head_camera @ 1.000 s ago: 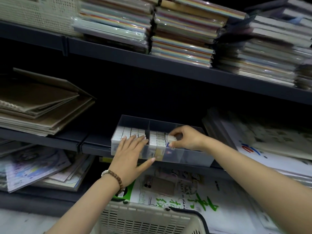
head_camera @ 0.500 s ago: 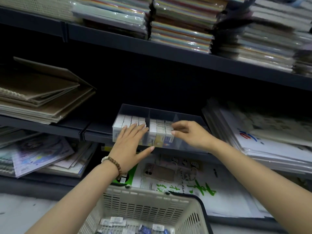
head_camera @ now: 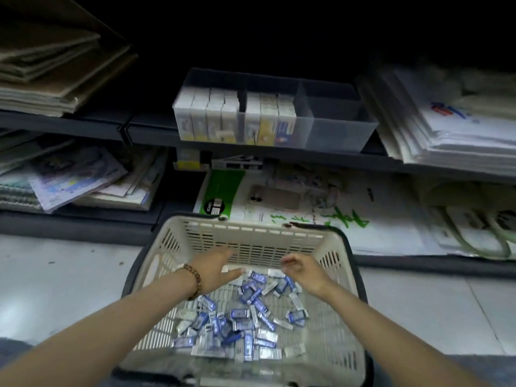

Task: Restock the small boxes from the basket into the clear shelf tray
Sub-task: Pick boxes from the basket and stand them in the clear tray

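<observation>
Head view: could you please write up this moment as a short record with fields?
basket: cream, slotted, nearest the camera
loose boxes: many small blue-and-white ones scattered on the basket bottom
clear tray: on the dark shelf, three compartments
tray boxes: rows stand in the left and middle compartments; the right one is empty
left hand: over the basket's far end, fingers straight, holding nothing
right hand: beside it, fingers loosely curled, nothing seen in it
stage: restocking unfinished

Bare forearms, brown bead bracelet (head_camera: pixel 196 280) on left wrist
</observation>
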`<state>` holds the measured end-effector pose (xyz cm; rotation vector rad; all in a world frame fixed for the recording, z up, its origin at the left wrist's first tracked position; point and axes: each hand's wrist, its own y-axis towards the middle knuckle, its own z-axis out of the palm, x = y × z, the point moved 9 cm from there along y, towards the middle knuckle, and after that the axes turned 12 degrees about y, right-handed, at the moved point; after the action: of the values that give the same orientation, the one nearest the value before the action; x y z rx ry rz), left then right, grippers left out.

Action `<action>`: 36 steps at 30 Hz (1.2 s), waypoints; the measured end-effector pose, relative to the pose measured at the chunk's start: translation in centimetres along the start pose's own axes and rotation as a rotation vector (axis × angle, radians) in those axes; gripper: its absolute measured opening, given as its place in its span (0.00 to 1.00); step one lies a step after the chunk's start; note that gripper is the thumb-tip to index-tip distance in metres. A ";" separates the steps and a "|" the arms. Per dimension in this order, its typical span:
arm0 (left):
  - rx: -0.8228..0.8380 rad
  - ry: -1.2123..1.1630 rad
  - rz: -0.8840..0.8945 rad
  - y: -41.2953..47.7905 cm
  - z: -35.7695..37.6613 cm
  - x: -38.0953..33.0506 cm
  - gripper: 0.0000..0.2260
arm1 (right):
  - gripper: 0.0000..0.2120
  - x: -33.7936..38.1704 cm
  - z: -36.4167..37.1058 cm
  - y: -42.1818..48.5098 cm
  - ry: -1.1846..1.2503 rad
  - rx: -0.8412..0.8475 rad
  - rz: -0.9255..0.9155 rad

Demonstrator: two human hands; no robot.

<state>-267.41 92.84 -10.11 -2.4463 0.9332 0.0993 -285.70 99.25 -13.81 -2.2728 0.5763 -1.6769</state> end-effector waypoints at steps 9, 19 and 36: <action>0.359 -0.396 -0.305 0.4 17.5 5.5 0.12 | 0.21 -16.7 5.1 0.1 -0.109 0.136 0.430; 0.383 -0.542 -0.278 1.5 21.3 3.8 0.06 | 0.27 -18.1 8.2 1.5 -0.712 0.316 0.363; 0.581 -0.597 -0.527 0.9 26.4 2.3 0.24 | 0.24 -21.9 9.1 -1.4 -0.277 0.273 0.509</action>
<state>-263.27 103.83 -33.92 -1.8636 0.0268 0.3025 -282.39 110.30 -34.63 -1.9077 0.7309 -1.1019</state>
